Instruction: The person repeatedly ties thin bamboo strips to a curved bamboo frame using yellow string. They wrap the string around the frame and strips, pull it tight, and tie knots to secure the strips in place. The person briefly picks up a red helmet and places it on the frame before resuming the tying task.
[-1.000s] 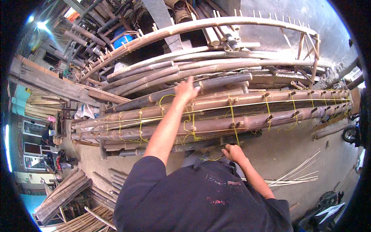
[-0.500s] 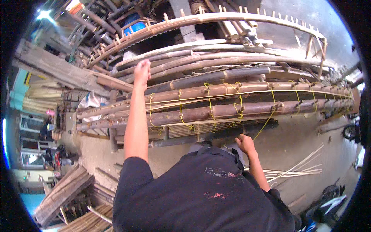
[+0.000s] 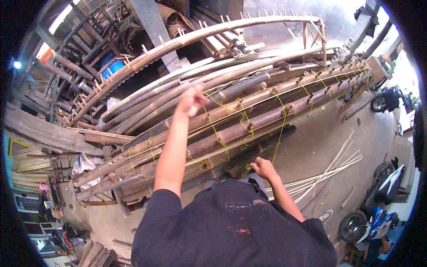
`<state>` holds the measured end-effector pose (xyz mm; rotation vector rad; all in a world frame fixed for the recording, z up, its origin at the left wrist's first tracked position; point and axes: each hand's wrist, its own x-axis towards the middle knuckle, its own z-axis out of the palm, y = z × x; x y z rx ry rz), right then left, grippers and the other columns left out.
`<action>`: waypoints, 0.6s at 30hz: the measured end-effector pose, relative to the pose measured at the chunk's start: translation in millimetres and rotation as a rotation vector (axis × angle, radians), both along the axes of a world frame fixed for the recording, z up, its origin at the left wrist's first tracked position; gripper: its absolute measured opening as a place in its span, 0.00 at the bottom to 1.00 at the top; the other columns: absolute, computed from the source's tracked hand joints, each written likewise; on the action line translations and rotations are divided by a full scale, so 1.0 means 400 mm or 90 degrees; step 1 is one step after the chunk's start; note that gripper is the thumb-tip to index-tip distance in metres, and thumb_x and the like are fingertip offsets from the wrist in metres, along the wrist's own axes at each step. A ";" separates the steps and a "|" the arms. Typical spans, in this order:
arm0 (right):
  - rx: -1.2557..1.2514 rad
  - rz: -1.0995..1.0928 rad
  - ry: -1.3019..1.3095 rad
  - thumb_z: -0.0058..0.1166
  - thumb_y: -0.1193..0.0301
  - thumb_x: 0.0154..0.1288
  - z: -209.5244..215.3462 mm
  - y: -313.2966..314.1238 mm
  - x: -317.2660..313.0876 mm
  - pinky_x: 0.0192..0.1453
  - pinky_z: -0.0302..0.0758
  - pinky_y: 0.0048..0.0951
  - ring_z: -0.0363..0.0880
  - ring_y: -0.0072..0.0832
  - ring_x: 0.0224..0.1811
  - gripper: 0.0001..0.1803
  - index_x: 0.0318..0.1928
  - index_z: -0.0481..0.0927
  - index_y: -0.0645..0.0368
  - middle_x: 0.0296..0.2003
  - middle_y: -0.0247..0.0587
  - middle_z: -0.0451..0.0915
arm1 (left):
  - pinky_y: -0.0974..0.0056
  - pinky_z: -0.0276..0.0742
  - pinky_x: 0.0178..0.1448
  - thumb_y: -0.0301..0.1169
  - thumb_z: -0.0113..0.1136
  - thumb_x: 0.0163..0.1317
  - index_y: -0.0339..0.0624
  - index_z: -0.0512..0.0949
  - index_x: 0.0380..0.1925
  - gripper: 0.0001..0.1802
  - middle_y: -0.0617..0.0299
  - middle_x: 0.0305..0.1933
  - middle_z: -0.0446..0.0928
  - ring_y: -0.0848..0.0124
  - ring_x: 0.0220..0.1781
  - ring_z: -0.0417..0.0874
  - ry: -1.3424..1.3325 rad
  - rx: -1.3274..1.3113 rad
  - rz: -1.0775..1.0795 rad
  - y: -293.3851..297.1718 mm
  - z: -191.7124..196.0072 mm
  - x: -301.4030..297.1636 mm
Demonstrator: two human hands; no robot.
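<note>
Yellow cord (image 3: 279,139) is crossing two bamboo poles (image 3: 235,132), many pegs (image 3: 287,108) already laced, slack loops (image 3: 203,163) seemingly left to tighten. I'm seeing the right hand (image 3: 263,168) gripping a taut strand; the left hand (image 3: 191,101) is hovering half-curled by the far pole (I cannot tell if it's holding cord).

- The cord (image 3: 279,141) was yellow.
- The bamboo pole (image 3: 233,132) was brown, ringed at nodes.
- The shirt (image 3: 200,222) was black, marked red.
- The strips (image 3: 318,176) were cream.
</note>
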<state>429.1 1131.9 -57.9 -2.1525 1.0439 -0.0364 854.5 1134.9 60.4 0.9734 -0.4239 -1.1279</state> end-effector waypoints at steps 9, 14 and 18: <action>0.011 -0.103 0.099 0.60 0.59 0.63 -0.080 0.113 -0.189 0.43 0.78 0.49 0.83 0.54 0.37 0.16 0.33 0.80 0.61 0.31 0.55 0.83 | 0.49 0.59 0.73 0.46 0.63 0.65 0.38 0.68 0.67 0.36 0.47 0.66 0.70 0.58 0.68 0.70 -0.298 0.285 0.473 0.412 0.105 0.417; -0.096 -0.052 -0.204 0.61 0.67 0.63 -0.015 -0.014 -0.060 0.47 0.78 0.42 0.83 0.48 0.42 0.11 0.40 0.82 0.62 0.37 0.53 0.84 | 0.56 0.69 0.67 0.55 0.59 0.66 0.25 0.71 0.60 0.40 0.40 0.58 0.78 0.57 0.64 0.77 -0.663 0.623 0.289 0.843 -0.039 0.453; -0.308 -0.065 -0.364 0.58 0.76 0.65 0.146 -0.221 0.089 0.48 0.77 0.35 0.80 0.44 0.42 0.09 0.45 0.80 0.62 0.41 0.47 0.81 | 0.55 0.70 0.67 0.60 0.57 0.65 0.32 0.72 0.62 0.41 0.39 0.58 0.77 0.53 0.67 0.74 -0.737 0.732 0.185 0.848 -0.057 0.285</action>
